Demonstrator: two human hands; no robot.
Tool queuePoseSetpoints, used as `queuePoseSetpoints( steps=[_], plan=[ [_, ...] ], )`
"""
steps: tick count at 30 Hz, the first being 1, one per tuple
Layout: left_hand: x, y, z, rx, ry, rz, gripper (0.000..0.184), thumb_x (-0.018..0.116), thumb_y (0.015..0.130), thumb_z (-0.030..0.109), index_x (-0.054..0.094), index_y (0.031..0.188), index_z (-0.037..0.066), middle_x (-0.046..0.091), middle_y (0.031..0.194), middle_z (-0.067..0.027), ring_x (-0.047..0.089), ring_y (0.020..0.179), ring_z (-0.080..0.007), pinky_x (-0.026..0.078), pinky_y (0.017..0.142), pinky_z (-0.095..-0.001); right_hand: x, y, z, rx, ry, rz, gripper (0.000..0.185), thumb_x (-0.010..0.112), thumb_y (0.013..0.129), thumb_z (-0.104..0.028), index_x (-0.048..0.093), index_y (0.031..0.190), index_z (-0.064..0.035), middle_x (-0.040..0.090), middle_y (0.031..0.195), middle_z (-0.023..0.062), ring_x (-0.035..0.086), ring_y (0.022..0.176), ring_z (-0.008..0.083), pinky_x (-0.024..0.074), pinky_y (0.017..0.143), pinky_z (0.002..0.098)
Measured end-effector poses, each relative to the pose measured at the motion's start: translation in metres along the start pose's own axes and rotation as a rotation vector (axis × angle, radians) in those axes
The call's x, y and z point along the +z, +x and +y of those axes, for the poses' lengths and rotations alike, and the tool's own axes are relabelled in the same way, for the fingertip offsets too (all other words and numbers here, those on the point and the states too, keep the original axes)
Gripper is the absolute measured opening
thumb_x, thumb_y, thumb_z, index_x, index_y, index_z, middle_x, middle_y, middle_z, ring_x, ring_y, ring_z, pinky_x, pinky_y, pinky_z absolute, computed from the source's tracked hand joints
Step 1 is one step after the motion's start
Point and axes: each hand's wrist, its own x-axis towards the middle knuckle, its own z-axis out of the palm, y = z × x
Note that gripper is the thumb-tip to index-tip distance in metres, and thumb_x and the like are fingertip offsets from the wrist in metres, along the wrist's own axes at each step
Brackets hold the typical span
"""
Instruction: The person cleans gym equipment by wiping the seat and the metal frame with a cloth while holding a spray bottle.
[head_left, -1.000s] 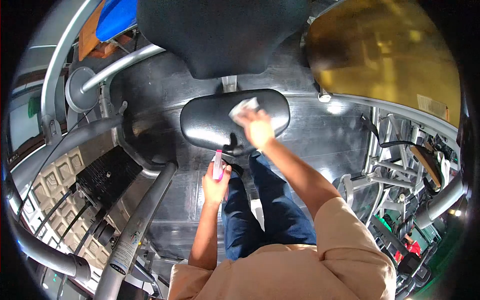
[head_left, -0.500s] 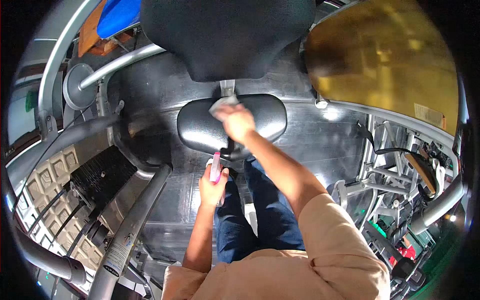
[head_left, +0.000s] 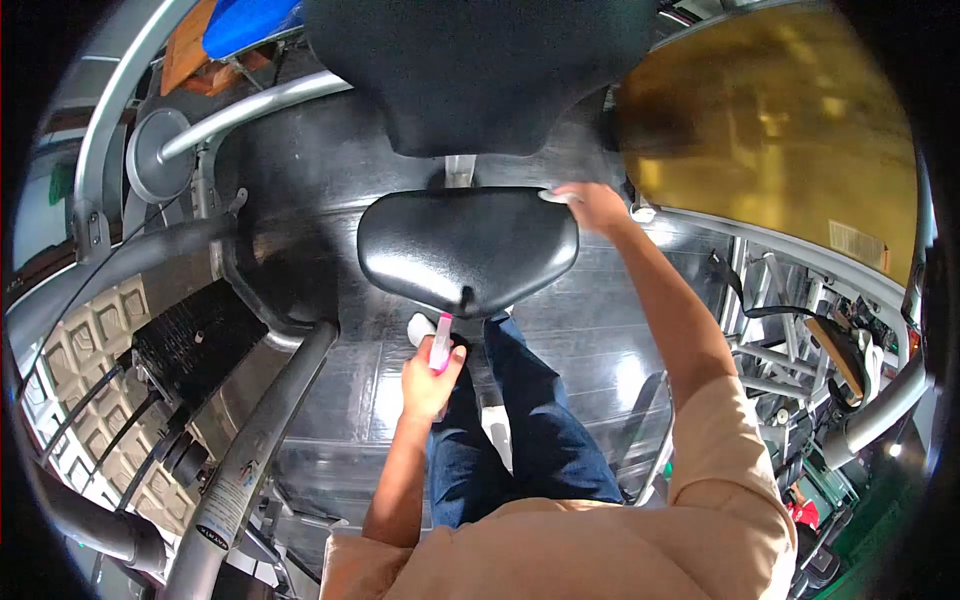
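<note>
A black padded seat (head_left: pixel 440 235) of a gym machine lies in front of me, with a shiny surface and bright reflections. My right hand (head_left: pixel 600 208) presses a pale grey-white cloth (head_left: pixel 558 196) against the seat's far right corner, fingers closed over it. Nearer my body, my left hand (head_left: pixel 430 382) is wrapped around a spray bottle (head_left: pixel 440 345) with a clear and pink top; most of its body is hidden by the hand and my leg. Beyond the seat rises the black backrest (head_left: pixel 480 80), joined low down by a metal post (head_left: pixel 459 171).
Grey metal tubes (head_left: pixel 260 440) of the machine run along the left, beside a black weight stack (head_left: pixel 195 345). A yellowish reflective panel (head_left: pixel 770 130) stands at the right. More gym frames and a black strap (head_left: pixel 765 308) are at the right. A person in red (head_left: pixel 803 510) is far off.
My right hand has slid the cloth from the seat's upper middle to its far right corner. The left hand stays near its place, holding the spray bottle.
</note>
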Motion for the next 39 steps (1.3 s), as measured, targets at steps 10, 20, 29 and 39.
queuePoseSetpoints(
  steps=[10,20,29,39],
  plan=[
    [0.017,-0.011,-0.02,0.0,0.199,-0.025,0.048,0.071,0.085,0.055,0.062,0.093,0.009,0.07,0.076,-0.0219,0.07,0.079,-0.0461,0.053,0.071,-0.0543,0.089,-0.142,-0.022,0.029,0.63,0.435,0.044,0.054,0.088,0.001,0.069,0.128,-0.0102,0.07,0.124,0.0162,0.066,0.12,0.0287,0.0498,0.102,0.0363],
    [-0.002,-0.022,-0.018,0.011,-0.08,0.061,0.035,0.077,0.088,0.036,0.066,0.101,0.006,0.071,0.077,-0.0165,0.073,0.074,-0.0305,0.055,0.069,-0.0404,0.185,-0.12,-0.167,-0.641,-0.266,0.149,0.031,0.059,0.089,-0.028,0.072,0.117,-0.0277,0.061,0.132,-0.011,0.052,0.11,0.0173,0.0449,0.086,0.0374],
    [-0.015,-0.019,-0.035,-0.012,-0.167,0.059,0.034,0.077,0.089,0.032,0.067,0.107,0.004,0.071,0.08,-0.0133,0.07,0.075,-0.0189,0.055,0.072,-0.0357,0.12,-0.09,-0.103,-0.391,-0.243,0.255,0.049,0.062,0.083,-0.014,0.068,0.127,-0.034,0.057,0.145,-0.0049,0.058,0.111,0.0245,0.0494,0.096,0.0433],
    [-0.017,-0.027,-0.043,0.035,-0.268,0.065,0.031,0.077,0.09,0.027,0.067,0.106,0.003,0.069,0.077,-0.0082,0.067,0.072,-0.0146,0.053,0.069,-0.0325,0.146,-0.14,-0.093,-0.785,-0.418,0.24,0.031,0.059,0.088,-0.025,0.071,0.116,-0.0321,0.058,0.139,-0.0159,0.054,0.102,0.0165,0.0449,0.084,0.0358]
  ],
)
